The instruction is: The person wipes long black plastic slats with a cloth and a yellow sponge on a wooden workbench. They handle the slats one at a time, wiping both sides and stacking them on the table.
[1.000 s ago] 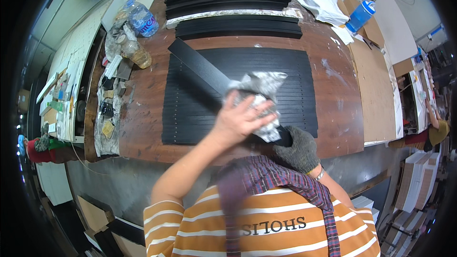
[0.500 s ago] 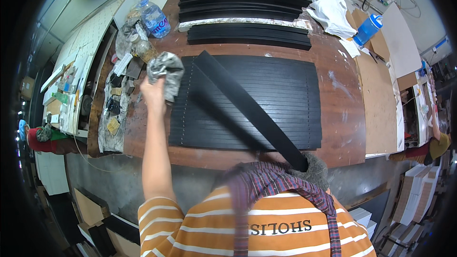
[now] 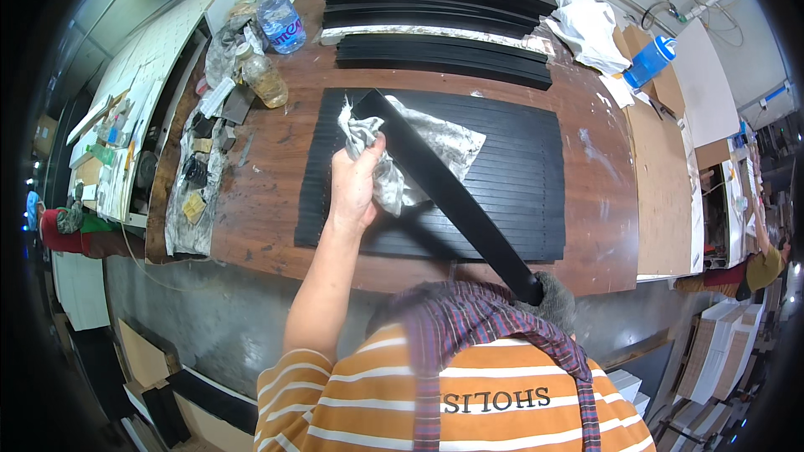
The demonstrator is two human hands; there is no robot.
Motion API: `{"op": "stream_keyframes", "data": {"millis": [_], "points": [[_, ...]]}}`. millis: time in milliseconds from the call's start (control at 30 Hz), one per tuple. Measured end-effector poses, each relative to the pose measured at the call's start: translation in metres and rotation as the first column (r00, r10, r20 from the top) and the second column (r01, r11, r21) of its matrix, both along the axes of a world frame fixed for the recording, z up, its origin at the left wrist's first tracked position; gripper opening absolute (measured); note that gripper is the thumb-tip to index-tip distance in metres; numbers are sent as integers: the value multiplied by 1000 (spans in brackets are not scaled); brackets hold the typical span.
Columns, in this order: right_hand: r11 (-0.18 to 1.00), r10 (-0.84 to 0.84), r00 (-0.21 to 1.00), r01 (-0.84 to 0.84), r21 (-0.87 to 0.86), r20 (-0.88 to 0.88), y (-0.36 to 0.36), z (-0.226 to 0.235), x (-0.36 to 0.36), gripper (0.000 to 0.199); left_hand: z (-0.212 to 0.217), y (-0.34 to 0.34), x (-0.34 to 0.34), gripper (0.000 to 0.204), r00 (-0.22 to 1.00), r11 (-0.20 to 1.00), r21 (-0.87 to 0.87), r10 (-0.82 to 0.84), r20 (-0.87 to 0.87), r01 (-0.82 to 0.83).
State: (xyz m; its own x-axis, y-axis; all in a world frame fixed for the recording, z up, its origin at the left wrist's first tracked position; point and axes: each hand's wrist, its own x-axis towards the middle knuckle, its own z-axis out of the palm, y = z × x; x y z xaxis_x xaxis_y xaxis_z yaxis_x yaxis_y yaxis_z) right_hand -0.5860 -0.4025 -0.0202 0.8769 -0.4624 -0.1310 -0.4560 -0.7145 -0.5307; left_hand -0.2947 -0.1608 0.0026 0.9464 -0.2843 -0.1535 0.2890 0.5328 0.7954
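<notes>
A long black strip (image 3: pixel 456 201) slants through the air, its far end up and to the left, its near end close to my body. My bare left hand (image 3: pixel 356 184) is closed round a white, black-smudged rag (image 3: pixel 440 138), which wraps about the strip near its far end. My right hand (image 3: pixel 554 303), in a dark grey knitted glove, is closed on the strip's near end; its fingers are partly hidden. Below the strip, several flat black strips (image 3: pixel 502 226) lie side by side as a panel on the brown table (image 3: pixel 260 218).
Stacked black strips (image 3: pixel 444 59) lie at the table's back. On the left are a large water bottle (image 3: pixel 280 21), a jar of yellowish liquid (image 3: pixel 264 79) and small blocks on a stained cloth. A white cloth (image 3: pixel 586 33) and blue bottle (image 3: pixel 649 63) stand back right. Other people work at both sides.
My left hand has swung right with the rag, from beside the panel's left edge onto the strip's far end. The rag now hangs spread around the strip. My right hand has hardly moved.
</notes>
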Motion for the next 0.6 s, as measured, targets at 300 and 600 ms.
{"op": "stream_keyframes", "data": {"millis": [300,600], "points": [[971,111,991,-91,223,-79,-17,-12,-6,56,-18,37,-4,15,992,929,370,-51,117,4],[947,164,987,-157,279,0,-13,-3,14,65,-29,32,42,33,999,977,211,-36,-34,42]]}}
